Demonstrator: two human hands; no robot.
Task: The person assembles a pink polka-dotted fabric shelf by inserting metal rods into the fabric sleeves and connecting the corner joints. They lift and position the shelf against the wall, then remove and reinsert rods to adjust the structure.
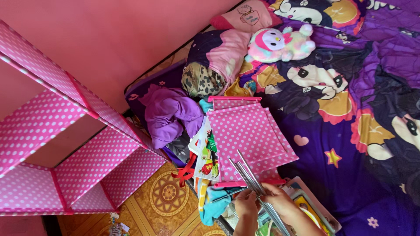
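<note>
Both hands [267, 203] grip thin metal rods [251, 179] pointing toward pink panels [249, 131].

Bundle of metal rods [251, 181] gripped by the left hand [246, 203] and right hand [280, 202], pink dotted fabric panels [249, 131] laid on the bed [350, 175], pink dotted shelf frame [65, 144] stood alongside, plush toy [280, 43] rested near the pillows.

Both forearms reach up from the lower edge, left hand [246, 203] and right hand [280, 202] side by side, fingers curled closed
</note>
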